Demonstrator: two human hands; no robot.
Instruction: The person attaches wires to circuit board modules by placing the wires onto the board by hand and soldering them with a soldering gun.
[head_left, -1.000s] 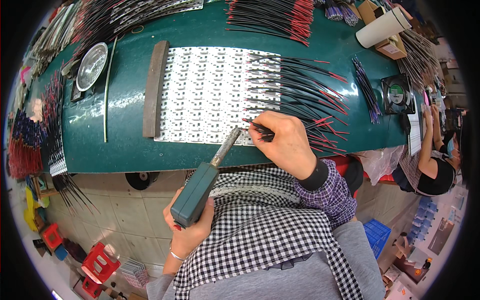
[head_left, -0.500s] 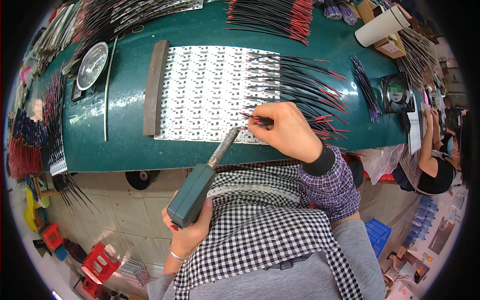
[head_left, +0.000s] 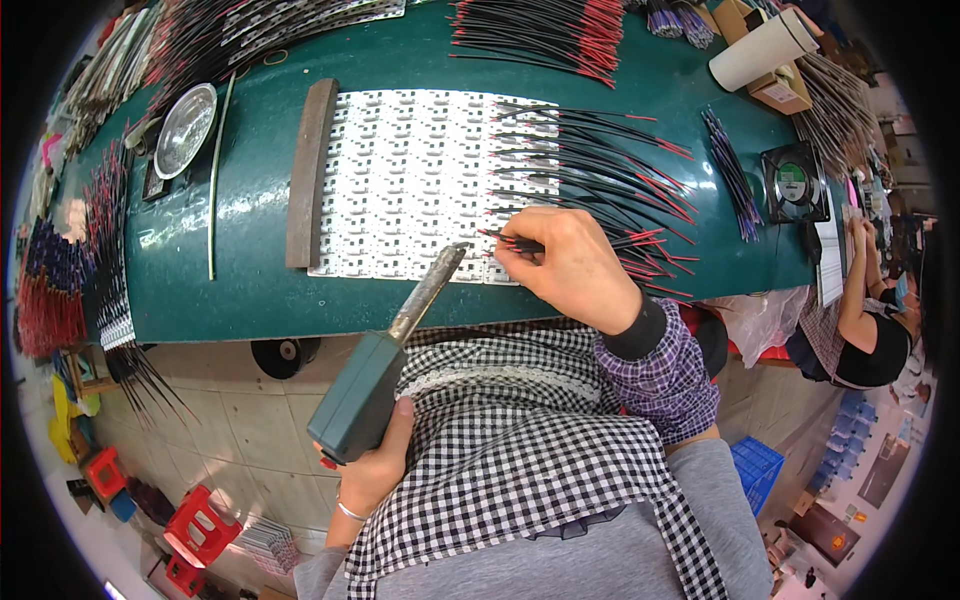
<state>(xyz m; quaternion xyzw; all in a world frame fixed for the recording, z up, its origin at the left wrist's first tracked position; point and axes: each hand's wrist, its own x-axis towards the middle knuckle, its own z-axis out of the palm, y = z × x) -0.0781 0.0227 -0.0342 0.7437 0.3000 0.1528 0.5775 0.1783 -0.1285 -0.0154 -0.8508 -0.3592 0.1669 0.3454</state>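
Observation:
My left hand (head_left: pixel 378 466) is wrapped round the dark green handle of a soldering iron (head_left: pixel 362 395). The metal tip points up and away, over the near edge of a white circuit board panel (head_left: pixel 400 180), a little left of my right fingers. My right hand (head_left: pixel 580 268) pinches a few black wires (head_left: pixel 518 243) with red ends at the panel's near right part. Their ends stick out left of the fingertips, close to the board. Beyond this hand, rows of black wires (head_left: pixel 600 150) lie across the panel's right edge, with red ends fanning right. My fingers hide some contact points.
A brown bar (head_left: pixel 312 180) lies along the panel's left edge. Farther left are a thin rod (head_left: pixel 220 180) and a metal dish (head_left: pixel 186 132). At right sit a wire bundle (head_left: pixel 732 175), a fan (head_left: pixel 795 185) and a white cup (head_left: pixel 762 52). Another person (head_left: pixel 865 330) sits far right.
My left hand has drawn the soldering iron left, so its tip is farther from my right fingers. My right hand has barely moved and keeps its pinch on the wires.

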